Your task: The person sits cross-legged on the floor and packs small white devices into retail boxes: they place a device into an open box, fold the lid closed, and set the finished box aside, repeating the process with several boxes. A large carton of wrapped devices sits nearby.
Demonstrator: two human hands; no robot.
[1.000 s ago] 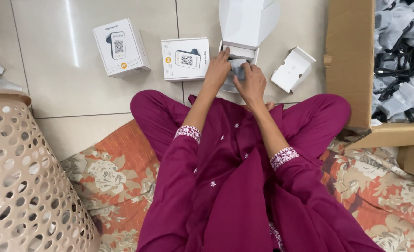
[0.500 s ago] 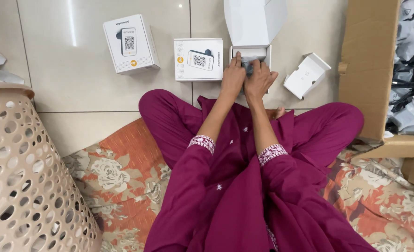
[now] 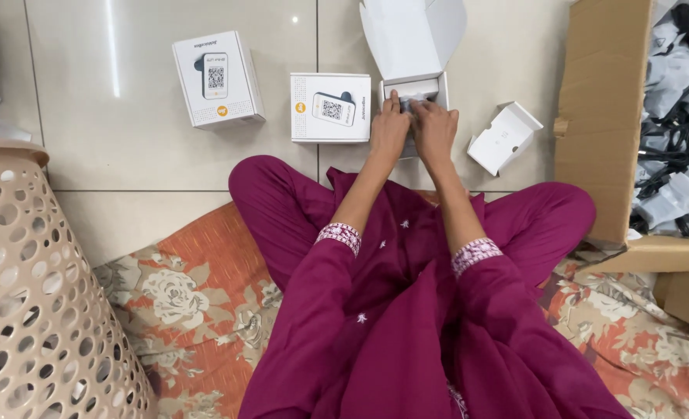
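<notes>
Both hands work inside the open white box (image 3: 414,85) on the tiled floor (image 3: 127,147): the left hand (image 3: 389,130) and the right hand (image 3: 435,132) press, fingers curled, on a pale wrapped item (image 3: 416,101) in its tray. The item could wedge crooked if pushed unevenly. Beyond, the raised lid (image 3: 410,35) could flop onto the fingers. Two sealed boxes (image 3: 330,107) lie left.

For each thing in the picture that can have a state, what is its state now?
White box: open, lid up.
Left hand: fingers at the box's mouth.
Right hand: fingers at the box's mouth.
Two printed boxes: shut, lying flat.
Small white insert: open, lying apart on the floor.
Large cardboard carton: open, holding bagged items.
Perforated basket: upright.
</notes>
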